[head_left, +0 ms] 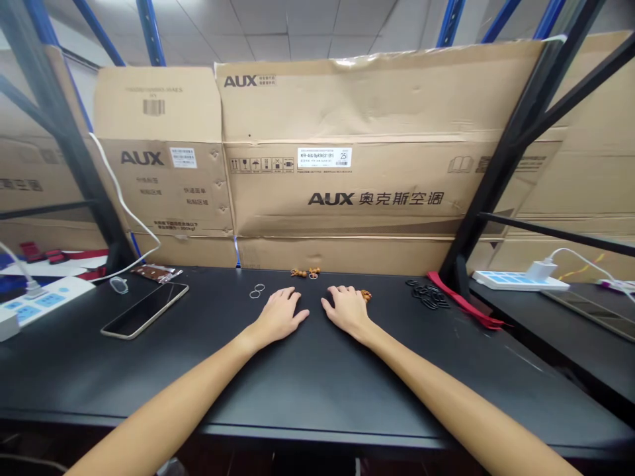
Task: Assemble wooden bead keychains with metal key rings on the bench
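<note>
My left hand (280,316) lies palm down on the black table (317,390), holding nothing, with a pair of small metal rings (256,291) just beyond its thumb side. My right hand (346,311) also rests flat and empty. A small cluster of brown wooden beads (366,295) touches or nearly touches its outer fingers. Further out, between both hands, are more wooden beads (299,273) and a bead cluster with a metal ring (313,272). To the right lies a heap of black rings (427,295), with a red ribbon (464,301) beyond it.
A smartphone (145,309) lies face up on the left, near a clear loop (118,285) and a foil packet (156,272). White power strips (520,280) sit on both sides. Large AUX cardboard boxes (337,152) stand behind the table between blue-and-black shelf uprights (501,152).
</note>
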Demonstrator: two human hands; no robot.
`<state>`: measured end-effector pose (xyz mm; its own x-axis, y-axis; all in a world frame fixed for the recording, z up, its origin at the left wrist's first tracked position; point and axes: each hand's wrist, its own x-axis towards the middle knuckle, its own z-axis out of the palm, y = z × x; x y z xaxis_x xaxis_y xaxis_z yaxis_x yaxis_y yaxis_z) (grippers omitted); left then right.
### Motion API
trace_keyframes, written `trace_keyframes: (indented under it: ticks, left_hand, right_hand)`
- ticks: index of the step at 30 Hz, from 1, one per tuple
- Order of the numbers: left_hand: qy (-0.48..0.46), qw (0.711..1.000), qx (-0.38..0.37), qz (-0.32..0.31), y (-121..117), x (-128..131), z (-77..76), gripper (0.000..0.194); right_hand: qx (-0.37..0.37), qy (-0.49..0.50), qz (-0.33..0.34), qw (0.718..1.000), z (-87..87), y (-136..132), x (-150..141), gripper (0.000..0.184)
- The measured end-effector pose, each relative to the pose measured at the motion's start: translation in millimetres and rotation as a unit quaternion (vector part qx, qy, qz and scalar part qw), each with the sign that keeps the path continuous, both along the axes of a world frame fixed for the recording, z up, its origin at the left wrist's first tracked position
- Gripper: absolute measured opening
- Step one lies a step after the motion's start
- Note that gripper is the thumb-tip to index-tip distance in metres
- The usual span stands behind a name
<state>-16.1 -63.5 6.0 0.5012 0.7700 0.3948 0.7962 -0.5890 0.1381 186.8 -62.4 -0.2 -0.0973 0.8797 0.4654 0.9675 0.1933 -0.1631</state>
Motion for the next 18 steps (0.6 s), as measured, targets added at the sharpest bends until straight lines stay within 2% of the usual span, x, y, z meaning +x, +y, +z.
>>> trace_keyframes:
  ticks: [2,5,8,10,13,15,18]
  left_hand:
    - [0.000,1.000,-0.020,0.016,0.0,-0.3,-0.5,0.049]
    - [0.001,0.999,-0.034,-0.007,0.3,-1.0,-0.4,0.047]
    - [-0.005,0.998,-0.031,-0.047,1.2,-0.9,0.6,0.037]
    - [-0.011,0.997,-0.033,-0.069,2.1,-0.5,1.6,0.032]
    - [-0.025,0.997,-0.036,-0.070,3.3,-0.1,3.4,0.027]
    - [-0.034,0.997,-0.037,-0.061,3.9,-0.4,4.8,0.022]
    - [-0.040,0.996,-0.042,-0.060,4.7,-1.5,7.2,0.018]
  right_hand:
    - [-0.013,-0.001,0.027,1.000,0.0,0.3,0.3,0.028]
    - [-0.010,0.015,0.132,0.991,-0.8,0.1,-0.7,0.025]
    - [0.013,0.063,0.256,0.965,-2.3,-1.0,-3.7,0.026]
    - [0.036,0.102,0.306,0.946,-2.9,-1.4,-5.8,0.028]
    - [0.072,0.142,0.306,0.939,-2.6,-0.1,-6.0,0.033]
    - [0.078,0.140,0.260,0.952,-1.6,1.7,-3.6,0.036]
    - [0.044,0.124,0.198,0.971,-0.1,4.1,0.9,0.030]
